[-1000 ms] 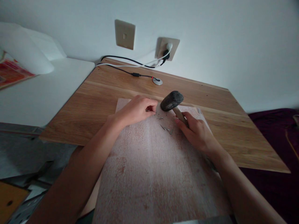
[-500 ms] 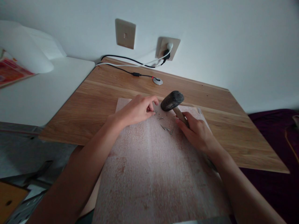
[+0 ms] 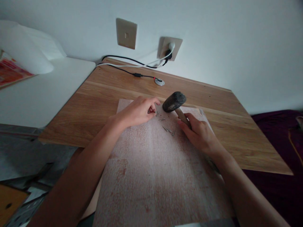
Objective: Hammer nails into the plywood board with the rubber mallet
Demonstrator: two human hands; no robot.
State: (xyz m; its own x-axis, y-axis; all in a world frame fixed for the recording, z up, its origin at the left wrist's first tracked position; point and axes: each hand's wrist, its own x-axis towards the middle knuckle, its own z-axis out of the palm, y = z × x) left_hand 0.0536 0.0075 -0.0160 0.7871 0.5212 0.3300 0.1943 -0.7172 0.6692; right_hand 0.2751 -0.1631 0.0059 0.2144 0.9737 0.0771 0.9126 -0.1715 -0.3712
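My right hand (image 3: 201, 134) is closed round the wooden handle of a mallet (image 3: 174, 101) with a thick black head. That head is held over the far part of a pale, worn wooden board (image 3: 151, 170). To its left, my left hand (image 3: 143, 110) hovers low at the board, fingers curled in a pinch on a small nail (image 3: 155, 112), mostly hidden by the fingers. Several loose nails (image 3: 167, 129) lie on the board between my hands.
Under the board is a brown wooden desk (image 3: 239, 138). Cables (image 3: 132, 64) run along its back edge to a wall socket (image 3: 174, 47). At left, a white table (image 3: 63, 85) carries a white rounded object (image 3: 30, 47) and a red packet (image 3: 11, 71). Dark purple cloth (image 3: 272, 132) lies at right.
Almost nothing differs. The view has shifted very slightly, while both hands and the mallet keep their places over the board.
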